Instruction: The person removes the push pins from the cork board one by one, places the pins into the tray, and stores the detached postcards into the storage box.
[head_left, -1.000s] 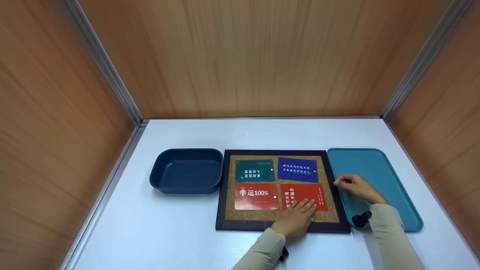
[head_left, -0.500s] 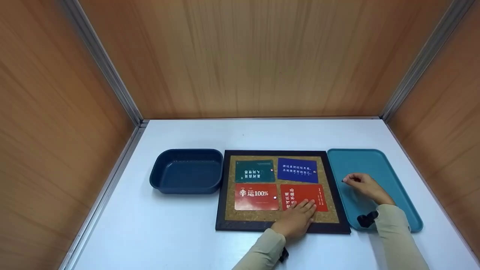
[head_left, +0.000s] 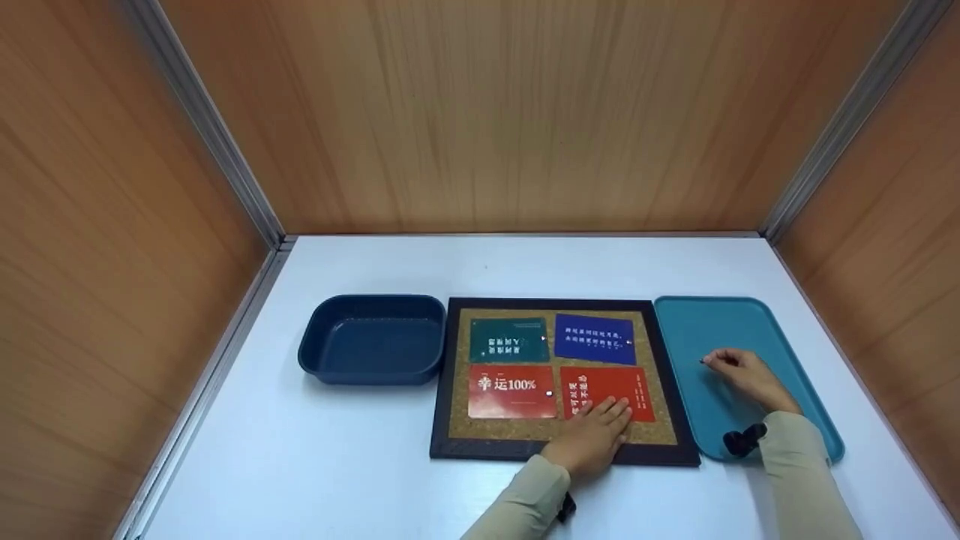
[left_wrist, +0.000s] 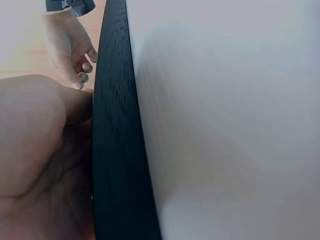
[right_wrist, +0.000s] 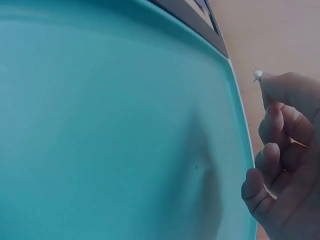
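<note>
Navy bin [head_left: 375, 345] on the left, its floor visible, right beside a framed corkboard [head_left: 517, 430] holding four cards [head_left: 512, 405]. Left hand [head_left: 590, 441] lies on the lower-right red card [head_left: 616, 384], fingers straight, slightly apart; that card's long axis runs sideways. Right hand [head_left: 750, 380] is over the teal tray [head_left: 716, 319], pinching a pale pin-like thing [right_wrist: 257, 74], axis too tiny to tell.

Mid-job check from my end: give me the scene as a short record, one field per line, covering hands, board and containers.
Left hand: fingers rest on the near-right red card
Right hand: pinches a small pin-like piece above the teal tray
Board: dark-framed cork board
Far row: green card, blue card
Near row: near-left red card, near-right red card
Near-right card visibility: partly covered by left hand
Left of board: navy bin
Right of board: teal tray
</note>
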